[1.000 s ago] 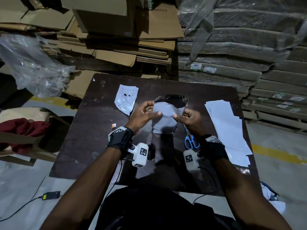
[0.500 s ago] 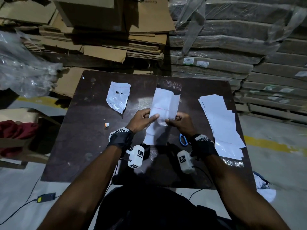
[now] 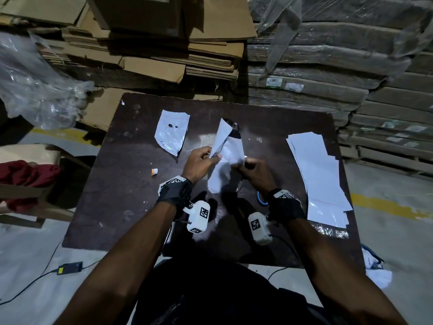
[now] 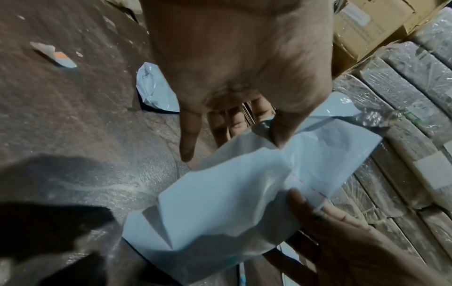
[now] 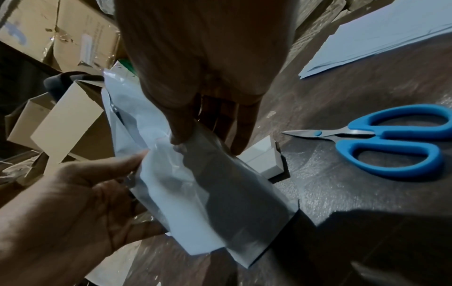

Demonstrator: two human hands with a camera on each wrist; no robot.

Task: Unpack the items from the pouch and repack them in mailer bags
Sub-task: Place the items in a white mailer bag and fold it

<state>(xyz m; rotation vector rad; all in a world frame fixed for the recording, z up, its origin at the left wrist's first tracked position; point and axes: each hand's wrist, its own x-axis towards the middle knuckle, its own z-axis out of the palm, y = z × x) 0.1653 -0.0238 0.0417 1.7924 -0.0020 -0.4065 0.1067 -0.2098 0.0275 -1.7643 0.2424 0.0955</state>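
Note:
Both hands hold a white mailer bag (image 3: 225, 167) above the middle of the dark table (image 3: 117, 202). My left hand (image 3: 201, 161) pinches the bag's left side near its raised flap (image 3: 221, 137). My right hand (image 3: 251, 171) pinches the right side at the red seal line (image 4: 305, 185). The bag (image 4: 220, 199) bulges with something boxy inside; I cannot see what. In the right wrist view the bag (image 5: 195, 193) stands between both hands, and a small white box (image 5: 261, 160) lies on the table behind it. An opened silver-white pouch (image 3: 172, 132) lies at the back left.
A fanned stack of flat white mailer bags (image 3: 321, 179) lies along the table's right side. Blue-handled scissors (image 5: 386, 141) lie just right of my right hand. A small orange-and-white scrap (image 3: 154, 171) is left of my left hand. Cardboard stacks (image 3: 164, 43) rise behind the table.
The bag's flap has swung up and folded narrower toward the left. My hands have shifted slightly on the bag's top edges, still holding it over the table's middle.

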